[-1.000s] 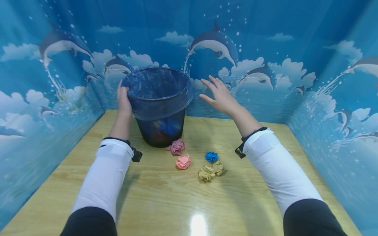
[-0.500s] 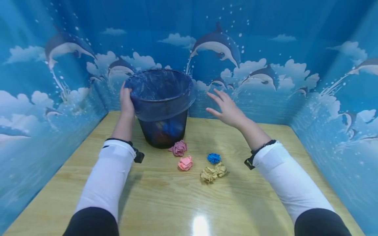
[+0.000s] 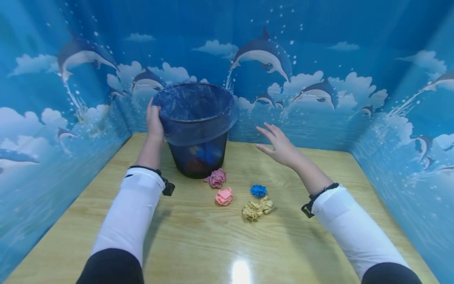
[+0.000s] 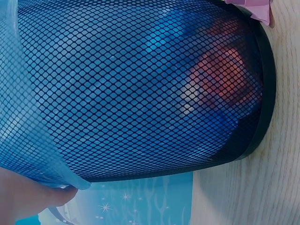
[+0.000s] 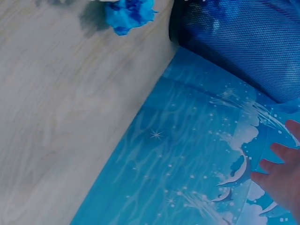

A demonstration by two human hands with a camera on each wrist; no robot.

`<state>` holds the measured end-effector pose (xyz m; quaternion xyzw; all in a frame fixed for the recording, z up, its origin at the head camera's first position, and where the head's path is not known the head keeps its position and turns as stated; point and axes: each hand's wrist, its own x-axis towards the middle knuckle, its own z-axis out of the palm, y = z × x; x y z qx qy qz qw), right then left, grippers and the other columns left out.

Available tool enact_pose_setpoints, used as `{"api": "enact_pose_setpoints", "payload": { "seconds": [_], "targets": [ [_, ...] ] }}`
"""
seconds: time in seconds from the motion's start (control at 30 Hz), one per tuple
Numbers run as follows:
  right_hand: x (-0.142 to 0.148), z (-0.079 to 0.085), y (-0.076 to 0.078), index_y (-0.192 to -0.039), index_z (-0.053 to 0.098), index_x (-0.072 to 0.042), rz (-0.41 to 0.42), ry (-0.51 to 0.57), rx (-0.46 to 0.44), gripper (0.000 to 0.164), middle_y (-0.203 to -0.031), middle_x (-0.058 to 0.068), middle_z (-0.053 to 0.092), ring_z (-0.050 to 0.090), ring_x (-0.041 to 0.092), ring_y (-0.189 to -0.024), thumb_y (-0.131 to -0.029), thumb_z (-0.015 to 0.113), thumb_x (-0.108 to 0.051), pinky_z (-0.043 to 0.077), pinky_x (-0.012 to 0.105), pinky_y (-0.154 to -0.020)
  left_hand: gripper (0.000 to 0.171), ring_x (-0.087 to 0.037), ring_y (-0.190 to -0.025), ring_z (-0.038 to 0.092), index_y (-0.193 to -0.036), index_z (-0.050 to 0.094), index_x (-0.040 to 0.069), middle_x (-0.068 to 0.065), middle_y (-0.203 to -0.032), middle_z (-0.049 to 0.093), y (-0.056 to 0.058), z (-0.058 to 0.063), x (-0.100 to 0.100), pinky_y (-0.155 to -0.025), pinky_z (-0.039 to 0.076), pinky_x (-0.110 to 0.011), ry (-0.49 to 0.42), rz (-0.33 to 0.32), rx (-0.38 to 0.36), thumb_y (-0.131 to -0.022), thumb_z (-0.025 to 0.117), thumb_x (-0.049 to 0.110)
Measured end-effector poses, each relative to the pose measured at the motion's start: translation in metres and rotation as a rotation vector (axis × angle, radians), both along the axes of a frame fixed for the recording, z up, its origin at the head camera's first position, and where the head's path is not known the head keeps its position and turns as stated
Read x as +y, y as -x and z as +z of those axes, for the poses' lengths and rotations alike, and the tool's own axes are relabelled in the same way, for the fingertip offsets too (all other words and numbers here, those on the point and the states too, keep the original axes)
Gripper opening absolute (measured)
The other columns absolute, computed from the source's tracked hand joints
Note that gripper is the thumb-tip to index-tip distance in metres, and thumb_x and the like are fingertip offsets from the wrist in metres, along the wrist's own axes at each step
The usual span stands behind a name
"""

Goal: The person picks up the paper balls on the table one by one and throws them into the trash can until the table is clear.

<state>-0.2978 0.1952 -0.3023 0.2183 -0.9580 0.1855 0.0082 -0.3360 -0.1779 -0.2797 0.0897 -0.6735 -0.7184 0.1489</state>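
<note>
A black mesh trash bin (image 3: 196, 159) with a blue plastic liner (image 3: 202, 133) folded over its rim stands toward the back left. My left hand (image 3: 155, 122) grips its left rim through the liner; the left wrist view catches part of that hand (image 4: 28, 194) at the liner's hem. Red and blue crumpled contents (image 4: 220, 75) show through the mesh. With fingers spread and holding nothing, my right hand (image 3: 281, 149) hovers right of the bin. In front of the bin lie crumpled paper balls: mauve (image 3: 216, 178), pink (image 3: 224, 196), blue (image 3: 258, 191) and two tan ones (image 3: 252, 211).
The wooden table (image 3: 198, 244) is enclosed at the back and both sides by blue dolphin-print curtains (image 3: 198, 35). The mauve ball sits right at the bin's base, and the back curtain rises close behind the bin.
My right hand has moved down and to the right, away from the bin's rim. My left hand keeps its grip on the bin, and the paper balls stay put on the table.
</note>
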Motion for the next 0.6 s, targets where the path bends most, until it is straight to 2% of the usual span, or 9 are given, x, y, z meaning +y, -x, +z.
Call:
{"api": "enact_pose_setpoints", "payload": {
  "seconds": [0.3,0.6],
  "targets": [
    [0.007,-0.021,-0.012,-0.155,0.023,-0.017,0.023,-0.008,-0.025,0.068,-0.162,0.016,0.009,0.004,0.042,-0.148,-0.098,0.052,-0.039,0.015,0.065,-0.112,0.06,-0.012,-0.15,0.006,-0.156,0.015,0.033,0.008,-0.164,0.005,0.002,-0.001,0.001,-0.12,0.01,-0.033,0.001,-0.007,0.002,-0.097,0.029,0.031],
    [0.009,-0.047,-0.023,-0.154,0.027,-0.012,0.08,-0.015,0.008,0.068,-0.159,0.02,0.016,0.014,0.045,-0.145,-0.097,0.055,-0.037,0.018,0.062,-0.113,0.06,-0.012,-0.15,0.005,-0.156,0.013,0.033,0.008,-0.164,0.004,-0.001,-0.001,-0.001,-0.121,0.009,-0.035,-0.002,-0.019,0.007,-0.097,0.028,0.033]
  ]
}}
